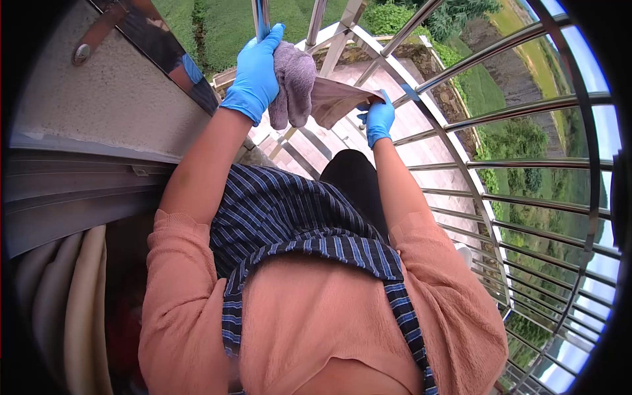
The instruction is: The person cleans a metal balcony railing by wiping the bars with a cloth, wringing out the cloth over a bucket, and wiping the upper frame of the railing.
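My left hand (255, 76), in a blue glove, is closed at a shiny upright metal bar (261, 18), with a fuzzy greyish-purple cloth (293, 82) bunched against its palm side. From that bundle a thinner, smoother pinkish-brown piece of cloth (334, 100) stretches across to the right. Its far corner is pinched in my right hand (379, 120), also gloved in blue, close to the white-edged railing frame. Part of the left fingers is hidden behind the bundle and the bar.
A curved stainless steel railing (520, 113) bends around my right side. Far below it are a tiled terrace (395, 82) and a green lawn (240, 33). On my left stand a rough wall (85, 99) and a window frame (85, 191), with a beige curtain (82, 296) hanging inside.
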{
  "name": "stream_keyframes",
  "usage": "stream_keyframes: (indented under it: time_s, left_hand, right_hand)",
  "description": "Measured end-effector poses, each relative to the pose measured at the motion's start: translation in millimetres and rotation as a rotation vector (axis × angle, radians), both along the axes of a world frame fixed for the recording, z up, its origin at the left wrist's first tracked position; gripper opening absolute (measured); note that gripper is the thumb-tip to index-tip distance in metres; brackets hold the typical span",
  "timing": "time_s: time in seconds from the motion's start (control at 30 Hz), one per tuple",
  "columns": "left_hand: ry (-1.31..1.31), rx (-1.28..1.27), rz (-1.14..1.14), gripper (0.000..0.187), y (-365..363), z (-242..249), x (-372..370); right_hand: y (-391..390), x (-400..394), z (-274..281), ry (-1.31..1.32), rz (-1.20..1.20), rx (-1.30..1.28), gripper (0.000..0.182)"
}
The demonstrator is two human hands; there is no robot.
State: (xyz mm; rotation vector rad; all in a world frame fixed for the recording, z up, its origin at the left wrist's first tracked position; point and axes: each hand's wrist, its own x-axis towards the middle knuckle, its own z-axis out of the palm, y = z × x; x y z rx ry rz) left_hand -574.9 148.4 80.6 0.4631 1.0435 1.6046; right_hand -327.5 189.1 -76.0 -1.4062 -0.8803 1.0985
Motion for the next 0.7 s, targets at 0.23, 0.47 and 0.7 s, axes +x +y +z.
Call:
stream_keyframes:
  time_s: [0.23,0.47,0.7]
  left_hand:
    - [-0.131,0.000,0.098,0.012,-8,25,16]
    - [-0.161,0.115,0.150,0.021,-36,54,47]
    - [-0.258,0.288,-0.382,0.050,-54,94,65]
  right_hand:
    - [10,1,152,0.031,0.175,0.527,0.032]
    - [-19,-37,341,-0.192,0.271,1.270,0.046]
    - [97,-63,446,-1.383,0.251,1.284,0.073]
